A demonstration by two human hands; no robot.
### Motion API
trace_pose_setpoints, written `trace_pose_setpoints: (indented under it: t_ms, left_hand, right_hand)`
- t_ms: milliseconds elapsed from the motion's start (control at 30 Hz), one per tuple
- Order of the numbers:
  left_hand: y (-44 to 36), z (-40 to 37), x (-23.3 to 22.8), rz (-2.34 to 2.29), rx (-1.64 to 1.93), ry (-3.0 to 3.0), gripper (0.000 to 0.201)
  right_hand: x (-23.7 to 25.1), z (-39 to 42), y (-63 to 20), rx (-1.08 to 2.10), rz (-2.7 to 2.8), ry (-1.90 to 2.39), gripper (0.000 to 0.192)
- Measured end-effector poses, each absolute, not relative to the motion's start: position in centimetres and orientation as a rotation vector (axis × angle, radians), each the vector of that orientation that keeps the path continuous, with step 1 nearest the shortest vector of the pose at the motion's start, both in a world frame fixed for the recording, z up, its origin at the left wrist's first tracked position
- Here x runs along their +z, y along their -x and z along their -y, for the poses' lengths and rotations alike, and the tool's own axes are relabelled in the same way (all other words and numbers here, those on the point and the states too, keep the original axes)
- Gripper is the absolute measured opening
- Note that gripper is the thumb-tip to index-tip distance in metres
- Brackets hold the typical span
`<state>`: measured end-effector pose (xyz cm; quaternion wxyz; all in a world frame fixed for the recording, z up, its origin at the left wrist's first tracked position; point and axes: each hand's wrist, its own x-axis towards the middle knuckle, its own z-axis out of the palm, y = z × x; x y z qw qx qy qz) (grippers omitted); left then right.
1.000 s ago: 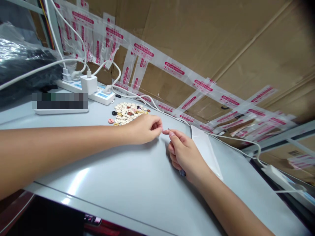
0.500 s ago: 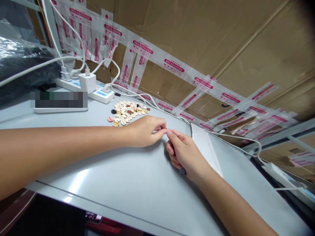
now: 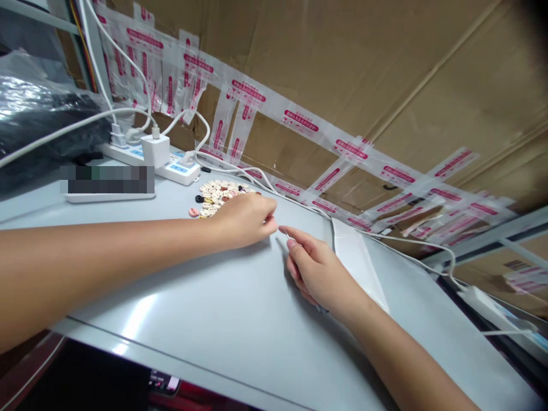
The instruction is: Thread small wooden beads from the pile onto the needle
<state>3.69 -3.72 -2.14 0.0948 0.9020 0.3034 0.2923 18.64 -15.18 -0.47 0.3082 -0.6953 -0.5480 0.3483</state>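
Observation:
My left hand (image 3: 250, 220) hovers over the grey tabletop (image 3: 205, 319), its thumb and fingers pinched together. Whatever they grip, if anything, is hidden. Just right of it, a small gap away, my right hand (image 3: 314, 262) is closed around a thin metal tool (image 3: 288, 236). Only a sliver of its shiny tip shows by the thumb, and a dark bluish piece peeks out under the palm. Behind my left hand lies a heap of cream buttons (image 3: 216, 191), with a few brown, yellow and black ones. A pink button (image 3: 193, 212) lies at the near left of the heap; my forearm covers part of it.
A white power strip (image 3: 182, 171) with a plugged-in adapter (image 3: 156, 150) and cables stands at the back left. A blurred-out white-edged object (image 3: 111, 197) lies before it. A white flat packet (image 3: 359, 262) lies right of my hands. Taped cardboard (image 3: 299, 154) walls the back.
My hands, touching fingertip to fingertip before, have come slightly apart. The left hand has turned and shifted left, over part of the buttons; a metal tip now shows at my right hand.

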Motion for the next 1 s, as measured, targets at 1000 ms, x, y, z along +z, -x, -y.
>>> trace_pose_setpoints:
  t_ms: [1000]
  left_hand:
    - [-2.9,4.1,-1.2,-0.411,0.624,-2.568,0.017]
  right_hand:
    - [-0.9,14.9,-20.2,0.542,1.687,1.473,0.028]
